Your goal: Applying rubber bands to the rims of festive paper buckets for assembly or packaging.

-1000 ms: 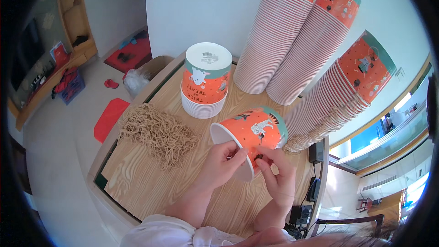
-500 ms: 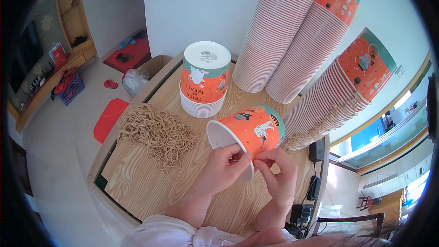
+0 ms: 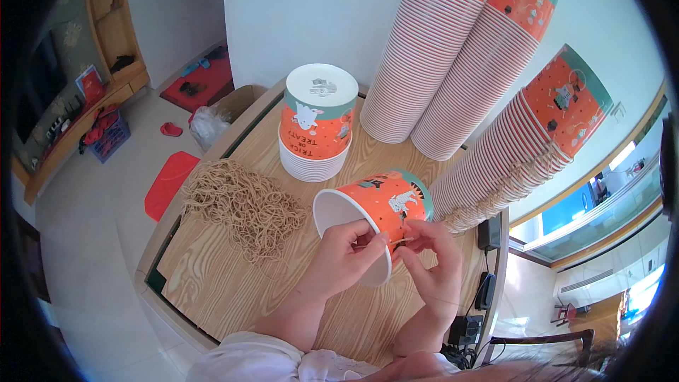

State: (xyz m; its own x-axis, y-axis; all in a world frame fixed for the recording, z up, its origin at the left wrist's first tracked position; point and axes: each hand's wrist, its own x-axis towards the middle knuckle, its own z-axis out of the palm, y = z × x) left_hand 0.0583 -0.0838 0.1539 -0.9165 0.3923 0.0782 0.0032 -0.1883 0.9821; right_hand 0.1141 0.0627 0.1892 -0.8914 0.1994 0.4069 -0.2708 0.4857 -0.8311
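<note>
An orange and green paper bucket (image 3: 378, 206) lies tilted on its side above the table, its white mouth facing left. My left hand (image 3: 346, 249) pinches its rim, thumb outside and fingers reaching into the mouth. A short piece of tan string (image 3: 400, 241) runs across the bucket's lower side between both hands. My right hand (image 3: 433, 258) has its fingers curled at the string's other end, close to the wall. To the left, a tangled heap of tan string loops (image 3: 244, 209) rests on the table. The bucket's underside is hidden.
Short stacked buckets (image 3: 316, 124) stand upside down behind. Two tall stacks (image 3: 424, 49) lean near the wall, and a third stack (image 3: 509, 148) on the right has string loops along its side. Black power adapters (image 3: 467, 329) sit at the table's right edge.
The bucket has shifted slightly left and down. My right fingers have moved a little away from the left thumb, and the string now shows between the hands.
</note>
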